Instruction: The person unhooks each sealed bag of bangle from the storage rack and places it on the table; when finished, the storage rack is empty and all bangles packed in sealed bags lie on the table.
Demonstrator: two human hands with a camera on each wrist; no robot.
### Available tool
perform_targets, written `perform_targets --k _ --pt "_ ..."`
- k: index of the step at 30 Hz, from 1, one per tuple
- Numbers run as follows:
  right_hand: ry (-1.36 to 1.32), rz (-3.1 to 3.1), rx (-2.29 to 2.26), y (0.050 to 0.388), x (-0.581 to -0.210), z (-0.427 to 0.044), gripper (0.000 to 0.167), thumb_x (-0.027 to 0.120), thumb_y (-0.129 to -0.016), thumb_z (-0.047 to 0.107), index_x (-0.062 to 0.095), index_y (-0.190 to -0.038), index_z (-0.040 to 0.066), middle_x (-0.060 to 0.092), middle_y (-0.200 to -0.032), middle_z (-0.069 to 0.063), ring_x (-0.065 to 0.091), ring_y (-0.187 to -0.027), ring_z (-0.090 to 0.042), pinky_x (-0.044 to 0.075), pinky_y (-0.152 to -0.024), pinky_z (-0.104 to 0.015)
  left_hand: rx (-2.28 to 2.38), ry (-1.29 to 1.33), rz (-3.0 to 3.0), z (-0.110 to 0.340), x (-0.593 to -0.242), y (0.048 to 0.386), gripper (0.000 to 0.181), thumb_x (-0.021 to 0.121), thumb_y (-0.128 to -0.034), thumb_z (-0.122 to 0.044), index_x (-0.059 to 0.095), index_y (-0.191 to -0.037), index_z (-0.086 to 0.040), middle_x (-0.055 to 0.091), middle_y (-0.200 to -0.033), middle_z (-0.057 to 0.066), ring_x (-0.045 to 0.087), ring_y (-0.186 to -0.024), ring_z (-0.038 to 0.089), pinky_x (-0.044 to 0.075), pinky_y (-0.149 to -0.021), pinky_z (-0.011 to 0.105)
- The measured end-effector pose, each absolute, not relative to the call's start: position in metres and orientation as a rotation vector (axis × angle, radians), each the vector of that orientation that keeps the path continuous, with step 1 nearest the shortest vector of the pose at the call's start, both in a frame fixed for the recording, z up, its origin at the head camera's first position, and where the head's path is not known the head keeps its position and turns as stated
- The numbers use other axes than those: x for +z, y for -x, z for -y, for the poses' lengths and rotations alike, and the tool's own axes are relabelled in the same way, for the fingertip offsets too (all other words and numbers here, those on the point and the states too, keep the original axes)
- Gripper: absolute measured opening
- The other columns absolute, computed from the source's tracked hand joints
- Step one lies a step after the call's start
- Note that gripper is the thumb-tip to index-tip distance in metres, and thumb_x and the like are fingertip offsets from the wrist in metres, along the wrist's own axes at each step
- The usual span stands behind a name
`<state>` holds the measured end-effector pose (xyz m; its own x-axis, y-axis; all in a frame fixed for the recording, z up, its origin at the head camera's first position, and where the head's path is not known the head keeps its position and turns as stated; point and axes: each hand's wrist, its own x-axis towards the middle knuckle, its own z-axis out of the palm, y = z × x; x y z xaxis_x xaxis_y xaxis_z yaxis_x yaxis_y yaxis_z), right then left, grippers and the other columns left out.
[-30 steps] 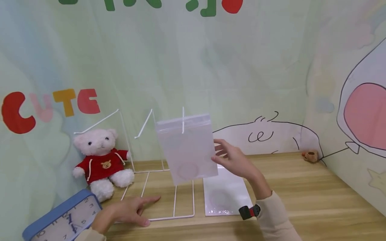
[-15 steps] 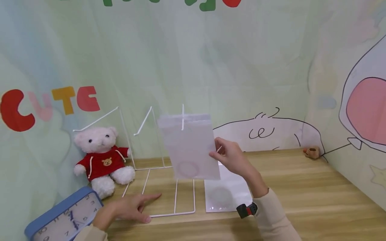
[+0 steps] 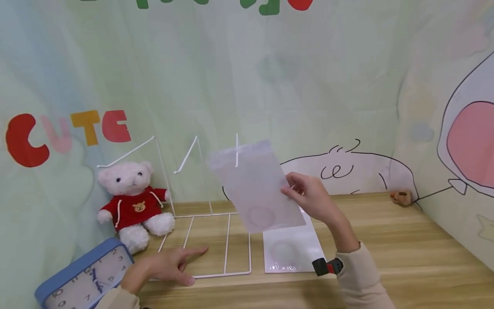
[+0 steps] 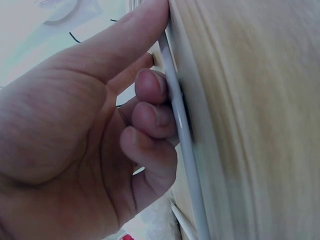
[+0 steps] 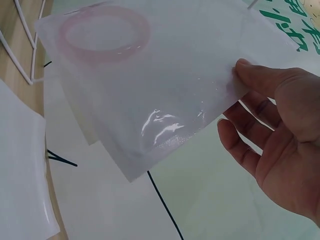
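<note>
My right hand (image 3: 314, 199) pinches the right edge of a whitish translucent bag (image 3: 256, 189) between thumb and fingers. A faint pink ring (image 5: 105, 32) shows in the bag. Tilted, the bag is at the right end of a white wire rack (image 3: 227, 244); a prong (image 3: 236, 156) crosses in front of its top, though I cannot tell whether it passes through. My left hand (image 3: 164, 266) rests at the rack's front rod (image 4: 182, 125), index finger extended over the base, other fingertips bent against the rod. A second white bag (image 3: 291, 251) lies flat right of the rack.
A white teddy bear (image 3: 133, 210) in a red top sits behind the left side of the rack. A blue-framed clock (image 3: 82, 274) leans at the front left. At the back right is a small brown object (image 3: 402, 198). Printed cloth covers the walls.
The bag in my right hand has tilted, its lower end swinging to the right along with the hand. My left hand has stayed at the rack's base.
</note>
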<state>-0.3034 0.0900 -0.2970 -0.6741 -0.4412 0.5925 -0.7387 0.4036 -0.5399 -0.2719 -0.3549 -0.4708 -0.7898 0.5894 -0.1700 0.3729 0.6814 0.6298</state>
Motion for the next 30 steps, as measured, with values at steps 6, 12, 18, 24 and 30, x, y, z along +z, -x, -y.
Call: perform_targets --k 6,12,18,24,30 --pt "-1.022 2.29 1.135 0.302 -0.288 -0.094 0.008 0.07 -0.094 0.008 0.07 -0.101 0.006 0.066 -0.079 0.0 0.058 -0.067 -0.015 0.05 -0.06 -0.028 0.832 -0.781 -2.547 0.357 -0.469 0.278 0.084 0.078 -0.0816 -0.053 0.038 -0.154 -0.038 0.049 -0.066 -0.011 0.046 -0.057 0.005 0.037 -0.051 0.024" --pt "-1.002 2.349 1.149 0.298 -0.286 -0.098 0.011 0.069 -0.095 0.01 0.071 -0.105 0.006 0.067 -0.08 0.0 0.059 -0.067 -0.016 0.051 -0.061 -0.029 0.823 -0.673 -2.547 0.355 -0.47 0.274 0.083 0.079 -0.0775 -0.057 0.039 -0.15 -0.048 0.052 -0.067 -0.009 0.048 -0.059 0.008 0.037 -0.053 0.026" --pt "-1.028 2.335 1.175 0.298 -0.285 -0.099 0.012 0.068 -0.096 0.009 0.07 -0.108 0.006 0.072 -0.089 -0.006 0.064 -0.07 -0.016 0.054 -0.063 -0.031 0.802 -0.698 -2.55 0.351 -0.461 0.272 0.083 0.078 -0.0804 -0.056 0.038 -0.152 -0.045 0.051 -0.068 -0.01 0.049 -0.06 0.007 0.038 -0.054 0.025" --pt "-1.074 2.384 1.224 0.298 -0.289 -0.093 0.013 0.065 -0.097 0.007 0.069 -0.109 0.003 0.073 -0.095 -0.009 0.069 -0.078 -0.016 0.057 -0.069 -0.031 0.803 -0.722 -2.557 0.323 -0.414 0.235 0.083 0.078 -0.0854 -0.043 0.04 -0.155 -0.017 0.047 -0.068 -0.009 0.045 -0.061 0.006 0.036 -0.056 0.025" --pt "-1.077 2.414 1.214 0.297 -0.293 -0.095 0.011 0.065 -0.098 0.009 0.068 -0.107 0.004 0.074 -0.093 -0.009 0.07 -0.077 -0.015 0.057 -0.071 -0.032 0.803 -0.726 -2.538 0.344 -0.453 0.258 0.083 0.076 -0.084 -0.051 0.037 -0.155 -0.034 0.049 -0.068 -0.012 0.047 -0.061 0.004 0.039 -0.055 0.024"
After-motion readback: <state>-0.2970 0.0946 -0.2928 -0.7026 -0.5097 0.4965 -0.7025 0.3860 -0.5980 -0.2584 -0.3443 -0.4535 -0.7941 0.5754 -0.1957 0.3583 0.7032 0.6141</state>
